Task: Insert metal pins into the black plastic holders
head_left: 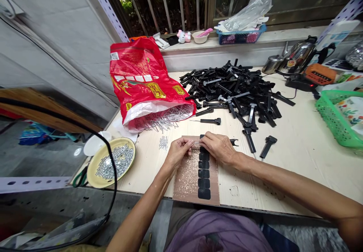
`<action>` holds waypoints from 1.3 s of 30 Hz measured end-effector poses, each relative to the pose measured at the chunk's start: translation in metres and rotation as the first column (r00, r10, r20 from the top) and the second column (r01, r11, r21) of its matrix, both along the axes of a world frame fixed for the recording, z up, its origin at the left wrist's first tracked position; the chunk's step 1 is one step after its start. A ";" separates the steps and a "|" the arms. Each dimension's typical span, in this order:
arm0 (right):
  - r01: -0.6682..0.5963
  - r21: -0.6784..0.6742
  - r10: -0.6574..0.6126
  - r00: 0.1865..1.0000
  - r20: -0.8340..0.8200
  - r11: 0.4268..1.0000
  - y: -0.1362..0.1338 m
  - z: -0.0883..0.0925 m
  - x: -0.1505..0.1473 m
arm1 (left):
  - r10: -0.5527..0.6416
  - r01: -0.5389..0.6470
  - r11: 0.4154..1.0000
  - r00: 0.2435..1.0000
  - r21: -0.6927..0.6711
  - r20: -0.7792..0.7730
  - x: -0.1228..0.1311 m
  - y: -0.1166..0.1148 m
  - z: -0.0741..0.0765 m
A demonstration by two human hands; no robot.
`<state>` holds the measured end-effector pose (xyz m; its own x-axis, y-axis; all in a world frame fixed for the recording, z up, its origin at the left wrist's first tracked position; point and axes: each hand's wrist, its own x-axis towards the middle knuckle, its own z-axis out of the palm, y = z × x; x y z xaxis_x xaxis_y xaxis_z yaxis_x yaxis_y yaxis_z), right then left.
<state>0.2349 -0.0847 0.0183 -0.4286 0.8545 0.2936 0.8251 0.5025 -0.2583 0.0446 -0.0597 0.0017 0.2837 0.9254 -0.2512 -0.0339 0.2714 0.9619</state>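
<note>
A purple shirt (219, 233), cut off by the bottom edge – and past it, two hands meet over a brown board (185, 186) on the tabletop (306, 161).
The right hand (219, 148) hides most of a black part (235, 142); just its forked end pokes out. Its fingers bend down, back of the hand up – how tight, I can't tell. The left hand (178, 152) pinches its fingers nearly closed on a thin metal rod (196, 143), whose ends are hard to see.

Bag (141, 68) glossy plastic; piled parts (231, 87) smooth plastic; rods (167, 119) shiny metal; tabletop (297, 146) wood.
</note>
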 end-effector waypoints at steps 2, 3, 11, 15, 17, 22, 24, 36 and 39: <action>0.006 -0.043 -0.007 1.000 -0.011 0.999 0.000 -0.001 0.000 | 0.007 -0.007 1.000 1.000 0.008 0.001 0.000 0.000 0.000; 0.008 -0.091 -0.012 0.999 -0.046 0.996 0.001 0.000 0.000 | 0.010 -0.010 1.000 1.000 0.012 0.001 0.000 0.000 0.001; -0.039 -0.153 0.014 0.987 -0.163 0.987 0.000 0.001 0.001 | -0.002 0.004 0.997 0.999 -0.073 0.039 -0.002 -0.002 0.004; -0.085 -0.243 0.012 0.958 -0.285 0.966 0.001 0.000 0.000 | -0.023 0.028 0.995 0.998 -0.095 0.050 -0.004 -0.001 0.005; -0.078 -0.202 0.025 0.967 -0.252 0.976 0.001 -0.001 -0.001 | -0.036 0.046 0.991 0.996 -0.123 0.077 -0.004 0.000 0.006; -0.037 -0.039 0.037 0.999 -0.021 0.999 -0.005 -0.004 -0.002 | -0.043 0.055 0.988 0.995 -0.144 0.088 -0.004 0.001 0.007; -0.007 -0.136 -0.007 0.994 -0.106 0.991 -0.007 -0.005 -0.002 | -0.050 0.058 0.990 0.997 -0.127 0.063 -0.003 0.001 0.008; -0.050 -0.325 -0.069 0.937 -0.343 0.944 -0.007 -0.006 0.004 | -0.115 0.116 0.988 0.993 -0.098 0.020 0.002 0.004 0.008; -0.048 -0.342 -0.082 0.931 -0.356 0.939 -0.005 -0.003 0.005 | -0.109 0.115 0.983 0.993 -0.144 0.049 0.002 0.005 0.010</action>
